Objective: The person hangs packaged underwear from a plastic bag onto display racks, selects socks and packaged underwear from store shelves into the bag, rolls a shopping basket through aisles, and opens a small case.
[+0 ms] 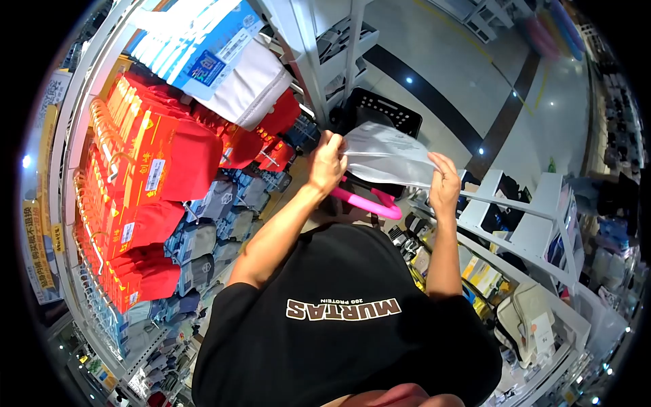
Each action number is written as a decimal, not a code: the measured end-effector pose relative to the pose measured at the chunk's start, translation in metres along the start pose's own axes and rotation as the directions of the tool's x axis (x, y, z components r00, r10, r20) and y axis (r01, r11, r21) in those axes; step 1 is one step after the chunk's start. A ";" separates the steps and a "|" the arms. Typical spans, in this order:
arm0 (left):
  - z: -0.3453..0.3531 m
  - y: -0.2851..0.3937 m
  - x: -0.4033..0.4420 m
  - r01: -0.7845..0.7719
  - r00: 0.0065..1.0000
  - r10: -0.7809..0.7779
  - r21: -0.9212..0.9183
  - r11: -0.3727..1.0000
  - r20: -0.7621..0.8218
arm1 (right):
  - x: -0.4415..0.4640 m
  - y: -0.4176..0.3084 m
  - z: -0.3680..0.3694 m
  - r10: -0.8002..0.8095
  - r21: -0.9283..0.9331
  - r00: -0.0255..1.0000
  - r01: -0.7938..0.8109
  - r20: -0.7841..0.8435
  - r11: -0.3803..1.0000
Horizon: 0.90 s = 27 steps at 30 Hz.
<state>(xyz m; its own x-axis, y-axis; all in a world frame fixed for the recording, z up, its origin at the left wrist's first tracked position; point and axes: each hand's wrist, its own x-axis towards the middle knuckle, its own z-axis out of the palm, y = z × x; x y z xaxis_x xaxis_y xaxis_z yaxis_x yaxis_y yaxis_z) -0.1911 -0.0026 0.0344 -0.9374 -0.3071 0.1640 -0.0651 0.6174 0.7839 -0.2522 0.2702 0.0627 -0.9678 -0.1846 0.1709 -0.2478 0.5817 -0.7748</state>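
A clear plastic bag [390, 159] with fine print on it is stretched between my two hands in front of my chest. My left hand [327, 163] is closed on its left edge, knuckles up. At the opposite edge, my right hand [444, 183] pinches the plastic between thumb and fingers. Whether anything lies inside the bag I cannot tell. Just below it runs a pink curved handle [366, 202], partly covered by the bag. Behind the bag sits a black perforated basket [397, 112].
To the left, a rack holds red packaged garments [193, 163] on hooks, with white garments on blue cards [247, 81] above. On the right stand white shelves [529, 214] with packages and a beige bag [522, 319]. Tiled floor [447, 68] stretches ahead.
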 end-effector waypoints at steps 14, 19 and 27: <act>0.044 -0.151 -0.035 0.317 0.836 -0.262 -0.036 0.948 0.482 | -0.048 0.052 0.095 0.212 -0.192 0.873 -0.140 0.440 0.971; 0.037 -0.143 -0.034 0.291 0.849 -0.213 -0.090 0.953 0.483 | -0.061 -0.004 0.084 0.333 -0.055 0.794 -0.356 0.509 0.933; 0.010 -0.044 -0.057 -0.455 0.689 0.430 -0.115 0.883 0.584 | -0.090 -0.031 0.096 0.366 -0.530 0.826 -0.098 0.428 0.842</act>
<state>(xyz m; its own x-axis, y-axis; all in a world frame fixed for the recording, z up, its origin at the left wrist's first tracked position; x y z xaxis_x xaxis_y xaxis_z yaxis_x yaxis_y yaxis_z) -0.1385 -0.0053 -0.0151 -0.8733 0.4767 0.1007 0.4078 0.6020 0.6865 -0.1533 0.1930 0.0127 -0.8717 -0.2790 -0.4028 -0.1369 0.9280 -0.3465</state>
